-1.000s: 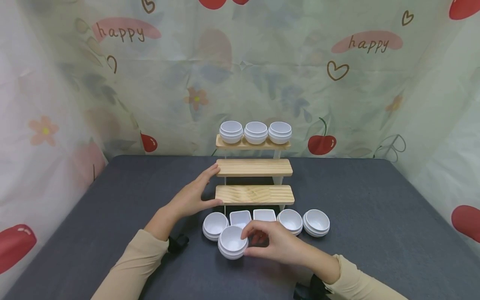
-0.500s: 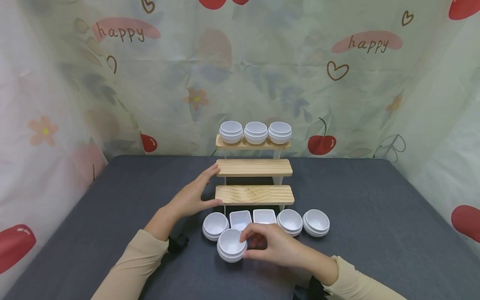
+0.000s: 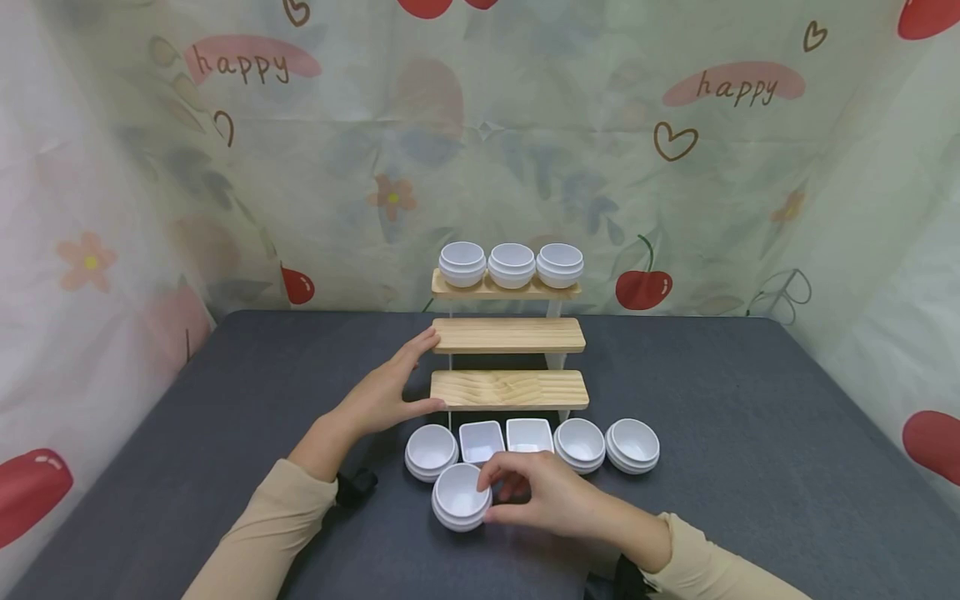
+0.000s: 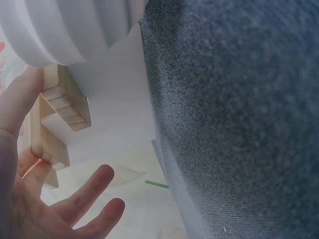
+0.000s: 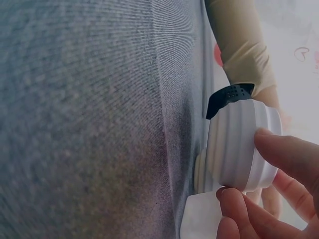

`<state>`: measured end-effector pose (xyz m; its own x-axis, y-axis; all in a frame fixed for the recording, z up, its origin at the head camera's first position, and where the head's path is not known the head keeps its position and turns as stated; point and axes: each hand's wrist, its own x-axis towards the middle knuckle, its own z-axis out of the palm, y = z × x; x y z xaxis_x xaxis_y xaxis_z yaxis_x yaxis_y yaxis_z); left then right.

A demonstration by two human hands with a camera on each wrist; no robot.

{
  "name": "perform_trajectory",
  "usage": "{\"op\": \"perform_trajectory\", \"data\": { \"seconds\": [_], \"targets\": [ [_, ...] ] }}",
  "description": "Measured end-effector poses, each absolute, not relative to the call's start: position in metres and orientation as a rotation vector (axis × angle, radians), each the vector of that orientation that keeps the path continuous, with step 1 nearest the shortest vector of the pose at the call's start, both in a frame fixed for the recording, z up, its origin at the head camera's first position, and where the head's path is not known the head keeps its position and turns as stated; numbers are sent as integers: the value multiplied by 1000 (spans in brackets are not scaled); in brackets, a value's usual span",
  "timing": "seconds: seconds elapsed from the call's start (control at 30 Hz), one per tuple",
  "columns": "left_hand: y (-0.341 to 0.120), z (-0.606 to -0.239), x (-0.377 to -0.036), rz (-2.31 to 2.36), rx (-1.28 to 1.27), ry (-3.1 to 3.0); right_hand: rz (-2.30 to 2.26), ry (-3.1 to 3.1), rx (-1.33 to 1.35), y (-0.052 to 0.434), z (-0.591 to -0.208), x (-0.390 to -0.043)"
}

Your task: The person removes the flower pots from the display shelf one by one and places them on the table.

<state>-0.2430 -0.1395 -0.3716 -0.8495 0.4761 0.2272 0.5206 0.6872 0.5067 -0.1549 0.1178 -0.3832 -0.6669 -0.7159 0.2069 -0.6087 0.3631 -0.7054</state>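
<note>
Fingers of right hand point(image 3: 551, 500) pinch round bowl point(image 3: 461, 497); left hand point(image 3: 382, 396) flat on rack point(image 3: 510, 389).

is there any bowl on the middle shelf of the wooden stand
No, the middle shelf is bare; the three white bowls sit on the top shelf.

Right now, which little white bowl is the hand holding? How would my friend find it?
Look at the wooden step shelf on the grey table. In front of it sits a row of five small white dishes. The held bowl is round and ribbed, the only one out of the row, nearer the person, pinched by the right hand.
</note>
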Motion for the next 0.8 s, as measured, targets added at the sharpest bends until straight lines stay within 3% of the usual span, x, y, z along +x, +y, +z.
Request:
{"op": "perform_trajectory", "data": {
  "seconds": [0.8],
  "targets": [
    [-139, -370, -244, -879, -835, -2817, -1165, 2452, -1161, 114, -383, -156]
  ]
}}
